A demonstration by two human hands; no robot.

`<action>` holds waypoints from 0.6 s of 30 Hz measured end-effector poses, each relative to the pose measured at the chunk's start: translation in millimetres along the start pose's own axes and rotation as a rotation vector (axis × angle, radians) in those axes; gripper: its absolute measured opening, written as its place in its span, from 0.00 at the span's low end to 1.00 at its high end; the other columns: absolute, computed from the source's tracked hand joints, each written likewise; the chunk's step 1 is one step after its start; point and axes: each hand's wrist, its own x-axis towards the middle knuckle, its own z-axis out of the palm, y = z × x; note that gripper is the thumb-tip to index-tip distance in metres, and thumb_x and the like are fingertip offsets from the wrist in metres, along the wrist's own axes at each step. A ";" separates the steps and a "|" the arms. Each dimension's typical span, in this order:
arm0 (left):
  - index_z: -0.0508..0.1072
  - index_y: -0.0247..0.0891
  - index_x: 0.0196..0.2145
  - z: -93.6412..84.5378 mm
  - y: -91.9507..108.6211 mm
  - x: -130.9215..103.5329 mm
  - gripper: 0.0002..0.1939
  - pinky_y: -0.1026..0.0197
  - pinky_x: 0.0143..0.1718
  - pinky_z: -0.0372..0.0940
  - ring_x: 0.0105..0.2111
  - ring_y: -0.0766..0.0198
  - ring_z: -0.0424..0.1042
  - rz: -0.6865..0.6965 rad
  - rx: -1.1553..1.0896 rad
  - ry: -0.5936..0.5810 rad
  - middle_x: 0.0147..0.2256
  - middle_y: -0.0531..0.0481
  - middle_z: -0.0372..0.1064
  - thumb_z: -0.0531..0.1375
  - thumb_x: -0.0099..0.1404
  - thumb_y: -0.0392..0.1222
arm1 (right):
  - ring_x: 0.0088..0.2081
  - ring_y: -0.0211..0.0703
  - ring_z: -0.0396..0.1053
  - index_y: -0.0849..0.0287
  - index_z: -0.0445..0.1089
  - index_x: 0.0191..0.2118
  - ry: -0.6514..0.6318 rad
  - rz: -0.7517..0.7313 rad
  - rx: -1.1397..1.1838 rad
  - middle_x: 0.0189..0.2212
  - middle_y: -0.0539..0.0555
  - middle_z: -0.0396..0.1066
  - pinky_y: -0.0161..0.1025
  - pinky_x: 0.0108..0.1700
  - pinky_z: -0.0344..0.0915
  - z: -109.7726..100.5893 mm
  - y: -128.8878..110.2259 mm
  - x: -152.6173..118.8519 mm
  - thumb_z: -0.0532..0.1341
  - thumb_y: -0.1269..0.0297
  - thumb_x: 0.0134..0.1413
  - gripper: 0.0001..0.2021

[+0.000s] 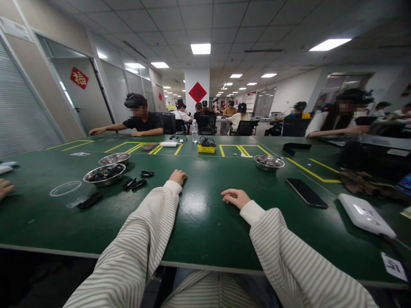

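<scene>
My left hand [178, 176] rests palm down on the green table [199, 231], its fingers loosely bent and nothing visible in them. Across from it, my right hand [236, 198] lies on the tabletop with fingers slightly apart, also without an object. Left of my left hand are several small black parts [134, 184]. Beyond those stands a metal bowl [104, 177] filled with dark parts, and a second metal bowl [114, 159] sits just behind it. A third metal bowl [269, 163], holding small pieces, stands farther off to the right of my right hand.
On the right lie a phone [306, 193] and a white device [366, 215] with a cable. A clear plastic cup [66, 188] and a black part [89, 201] are at left. Farther back stand a yellow box [206, 149] with cables and a bottle [194, 131]. Other people sit around.
</scene>
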 end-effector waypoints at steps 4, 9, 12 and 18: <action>0.70 0.40 0.35 -1.9 9.6 -5.7 0.14 0.62 0.41 0.55 0.38 0.62 0.58 0.043 -0.004 0.074 0.37 0.48 0.63 0.47 0.56 0.33 | 0.20 0.33 0.64 0.64 0.68 0.30 0.007 -0.003 -0.009 0.20 0.51 0.69 0.32 0.26 0.63 0.1 -0.3 -0.2 0.56 0.68 0.36 0.10; 0.69 0.38 0.35 -2.4 13.6 -11.2 0.12 0.57 0.37 0.57 0.39 0.57 0.58 -0.168 0.094 0.120 0.37 0.44 0.60 0.48 0.56 0.39 | 0.20 0.33 0.64 0.64 0.69 0.30 0.005 -0.007 -0.017 0.20 0.52 0.69 0.32 0.26 0.63 -0.2 0.0 -0.1 0.56 0.67 0.36 0.10; 0.70 0.40 0.34 -1.7 12.9 -10.2 0.13 0.59 0.35 0.59 0.37 0.59 0.60 -0.135 0.070 -0.004 0.35 0.45 0.60 0.47 0.57 0.35 | 0.20 0.33 0.64 0.64 0.69 0.29 -0.005 -0.008 -0.021 0.20 0.51 0.70 0.32 0.26 0.63 -0.5 2.0 0.5 0.57 0.67 0.37 0.09; 0.70 0.38 0.32 -1.2 36.7 -13.9 0.13 0.64 0.39 0.58 0.35 0.65 0.62 0.185 -0.069 0.015 0.32 0.47 0.62 0.48 0.55 0.31 | 0.20 0.33 0.64 0.63 0.69 0.28 -0.003 -0.019 -0.026 0.20 0.51 0.69 0.32 0.25 0.63 -0.5 3.1 0.8 0.56 0.67 0.37 0.09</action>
